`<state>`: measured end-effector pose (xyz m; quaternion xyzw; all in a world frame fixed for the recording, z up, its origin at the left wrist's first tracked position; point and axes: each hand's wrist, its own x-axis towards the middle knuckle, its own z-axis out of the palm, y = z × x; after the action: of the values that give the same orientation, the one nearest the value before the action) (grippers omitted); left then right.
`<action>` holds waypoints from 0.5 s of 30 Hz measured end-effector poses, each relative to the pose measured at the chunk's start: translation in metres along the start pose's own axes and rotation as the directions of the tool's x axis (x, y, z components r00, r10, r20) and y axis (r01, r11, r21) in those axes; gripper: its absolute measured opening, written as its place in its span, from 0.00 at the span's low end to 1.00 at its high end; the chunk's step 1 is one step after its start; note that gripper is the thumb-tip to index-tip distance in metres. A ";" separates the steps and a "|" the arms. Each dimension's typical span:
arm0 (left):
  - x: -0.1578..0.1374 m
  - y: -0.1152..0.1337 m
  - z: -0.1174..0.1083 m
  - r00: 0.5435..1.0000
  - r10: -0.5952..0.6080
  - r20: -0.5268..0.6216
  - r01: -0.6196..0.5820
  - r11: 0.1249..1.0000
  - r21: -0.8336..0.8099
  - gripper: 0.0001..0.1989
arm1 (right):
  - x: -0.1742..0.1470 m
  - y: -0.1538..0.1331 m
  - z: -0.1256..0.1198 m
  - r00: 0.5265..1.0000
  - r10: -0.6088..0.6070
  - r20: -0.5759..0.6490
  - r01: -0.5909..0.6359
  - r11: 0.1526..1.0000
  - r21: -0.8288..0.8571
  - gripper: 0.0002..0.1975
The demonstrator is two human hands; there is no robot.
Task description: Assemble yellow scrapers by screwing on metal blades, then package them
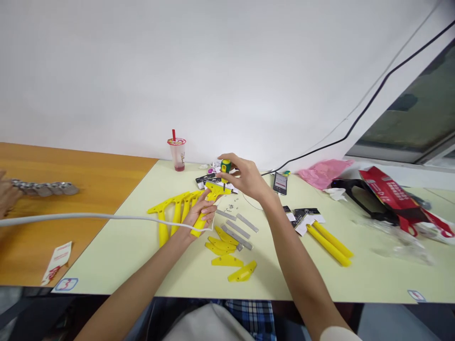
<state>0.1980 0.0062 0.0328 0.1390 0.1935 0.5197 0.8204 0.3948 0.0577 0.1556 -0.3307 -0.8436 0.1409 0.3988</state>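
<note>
My left hand (201,211) is wrapped round the handle of a yellow scraper (214,189), its wide head pointing away from me. Above that head, my right hand (247,176) grips a short green-and-yellow screwdriver (225,166), held upright with its shaft down at the scraper head. Whether the tip sits in a screw is too small to tell. Several more yellow scraper handles (162,222) lie to the left of my left hand. Small dark screws (231,207), grey metal blades (238,228) and loose yellow plates (227,261) are spread on the table nearer me.
A drink cup (178,154) with a red straw stands by the wall. Rightward lie a phone (280,183), carded yellow tools (330,244), a pink bag (325,173) and a red bag (389,194). A white cable (106,216) crosses in front. Another person's hand (7,194) is at far left.
</note>
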 end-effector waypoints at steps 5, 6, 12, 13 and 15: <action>-0.002 0.004 0.005 0.998 0.056 0.005 -0.055 0.997 -0.053 0.27 | 0.014 0.001 0.004 1.000 -0.011 0.001 0.011 0.998 -0.068 0.18; -0.003 0.005 0.005 0.998 0.060 0.000 -0.060 0.996 -0.059 0.27 | 0.014 0.000 0.004 1.000 -0.011 0.009 0.011 0.997 -0.072 0.18; -0.003 0.007 0.005 0.996 0.073 -0.043 -0.076 0.995 -0.059 0.27 | 0.001 0.003 -0.005 0.996 -0.047 0.074 0.046 0.999 0.015 0.21; -0.003 0.006 0.005 0.997 0.072 -0.043 -0.074 0.995 -0.062 0.27 | -0.001 0.004 -0.006 0.996 -0.037 0.079 0.036 0.999 0.023 0.20; -0.004 0.004 0.006 0.996 0.067 -0.051 -0.071 0.995 -0.073 0.28 | -0.003 0.005 -0.009 0.996 -0.017 0.084 0.015 1.000 0.024 0.18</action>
<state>0.1956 0.0045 0.0405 0.1020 0.1887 0.5578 0.8018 0.4051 0.0589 0.1567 -0.3128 -0.8607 0.1615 0.3677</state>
